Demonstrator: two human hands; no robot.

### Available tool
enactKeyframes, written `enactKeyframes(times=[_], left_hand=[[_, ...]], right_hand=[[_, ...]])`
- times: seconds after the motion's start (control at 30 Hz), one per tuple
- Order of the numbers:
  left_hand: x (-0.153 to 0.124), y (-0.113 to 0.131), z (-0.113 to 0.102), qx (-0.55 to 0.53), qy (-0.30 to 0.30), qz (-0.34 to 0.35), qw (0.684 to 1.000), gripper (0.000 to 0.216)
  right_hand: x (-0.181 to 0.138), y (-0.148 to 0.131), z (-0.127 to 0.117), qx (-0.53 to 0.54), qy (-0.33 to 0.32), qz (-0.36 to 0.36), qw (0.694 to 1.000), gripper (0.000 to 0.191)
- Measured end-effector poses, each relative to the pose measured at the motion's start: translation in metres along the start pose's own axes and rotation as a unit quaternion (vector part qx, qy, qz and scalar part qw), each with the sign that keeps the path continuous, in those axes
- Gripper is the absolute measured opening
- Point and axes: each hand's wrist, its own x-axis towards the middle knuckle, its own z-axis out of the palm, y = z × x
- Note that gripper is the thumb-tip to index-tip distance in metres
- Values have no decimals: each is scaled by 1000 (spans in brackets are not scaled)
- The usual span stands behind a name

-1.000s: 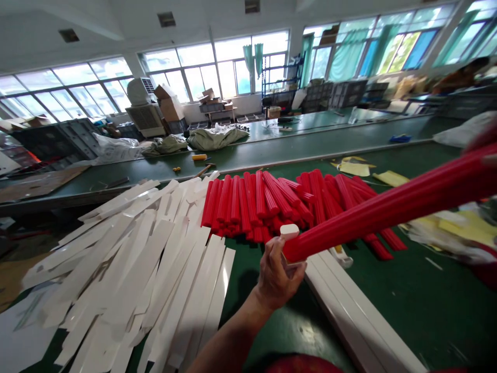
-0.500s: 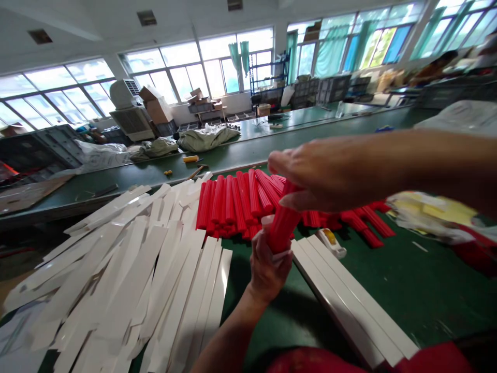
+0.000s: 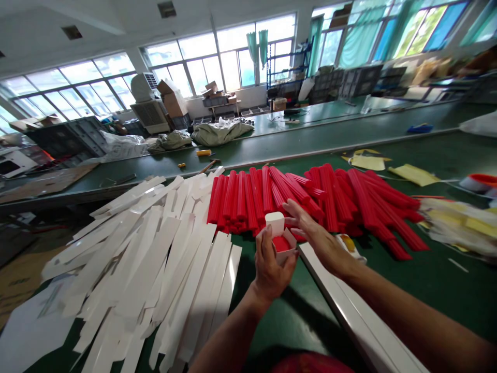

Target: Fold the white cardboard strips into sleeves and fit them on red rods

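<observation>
From the head camera, a long green worktable (image 3: 407, 300) runs under the person's arms, with more green benches (image 3: 310, 137) stretching behind it toward a wall of tall windows (image 3: 217, 62); teal curtains (image 3: 258, 49) hang there, and cardboard boxes (image 3: 171, 103), an air cooler (image 3: 145, 106), grey crates (image 3: 66, 140) and a heap of pale cloth (image 3: 219, 132) fill the far side; the ceiling is white with small vents.

On the near table a wide spread of flat white carton blanks (image 3: 147, 259) lies to the left; a pile of red ribbed sticks (image 3: 310, 199) lies across the middle, just beyond the hands; yellow sheets (image 3: 411, 175) sit further right, and finished long white boxes (image 3: 349, 311) lie side by side along the right edge of the hands.

The left hand (image 3: 272, 269) is wrapped around the open end of a white box (image 3: 280, 239), fingers clamped on its sides, the flap standing up; a red stick (image 3: 280, 243) sits inside, only its end showing in the mouth of the box; the right hand (image 3: 316, 238) hovers just beside that opening, fingers spread and loose, gripping nothing, its fingertips near the flap.

No brand, label or writing can be read anywhere; the blanks and boxes look plain white.
</observation>
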Motion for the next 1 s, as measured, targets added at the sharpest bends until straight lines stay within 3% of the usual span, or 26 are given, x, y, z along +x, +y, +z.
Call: enactKeyframes(times=[0.13,0.23,0.43,0.5,0.6,0.7,0.77,0.87,1.0], left_hand=[[2,-1,-2,-43,-25,-17,999,79],[7,2,-6,-137,-52,-38,988,73],[25,11,-11,-281,-54,-228,931,38],[25,11,-9,-294,-47,-248,922,32],[22,9,-5,-321,-1,-258,911,44],[19,4,-3,-273,7,-216,937,29],[18,1,-5,-210,3,-154,966,31],[18,-6,-12,-164,3,-74,984,45],[27,-12,-28,-146,-40,-29,988,26]], right_hand=[[-8,36,16,186,44,74,979,44],[-9,43,33,252,88,60,962,36],[2,33,46,266,95,10,959,26],[4,31,48,261,90,11,961,28],[7,31,51,267,117,19,956,18],[11,36,52,279,132,-8,951,6],[12,40,52,283,130,-49,949,16],[10,46,50,276,135,-84,948,31],[2,53,51,248,114,-105,956,32]])
